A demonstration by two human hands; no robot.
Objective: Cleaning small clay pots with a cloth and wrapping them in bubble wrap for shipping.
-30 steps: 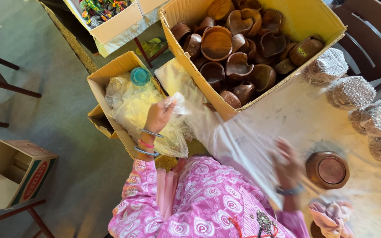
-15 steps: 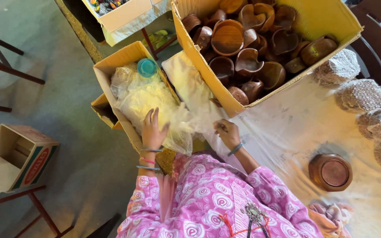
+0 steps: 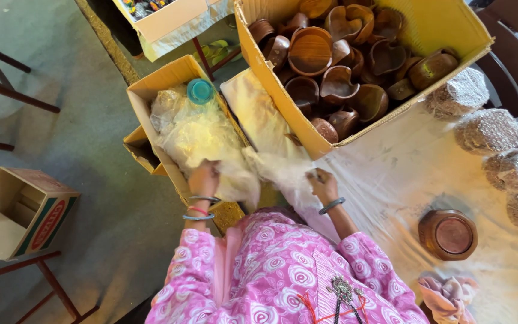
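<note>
My left hand (image 3: 204,178) rests on a heap of thin white plastic wrap (image 3: 199,135) inside an open cardboard box (image 3: 164,77), fingers closed into the plastic. My right hand (image 3: 322,183) grips a loose sheet of the same wrap (image 3: 280,171) at the edge of the white-covered table (image 3: 403,174). Both wrists wear bangles, and pink patterned sleeves fill the bottom of the view. A teal round lid (image 3: 199,90) lies on the wrap at the box's far end. A single upturned wooden bowl (image 3: 448,234) sits on the table to my right.
A large yellow carton (image 3: 451,27) full of dark wooden bowls stands on the table ahead. Several bubble-wrapped bundles (image 3: 488,129) line the right edge. A small open box (image 3: 16,210) sits on a stool at left. Pink cloth (image 3: 448,295) lies bottom right.
My right hand left the wooden bowl and came left to the plastic sheet at the table edge. My left hand dropped from a raised pinch down onto the wrap in the box.
</note>
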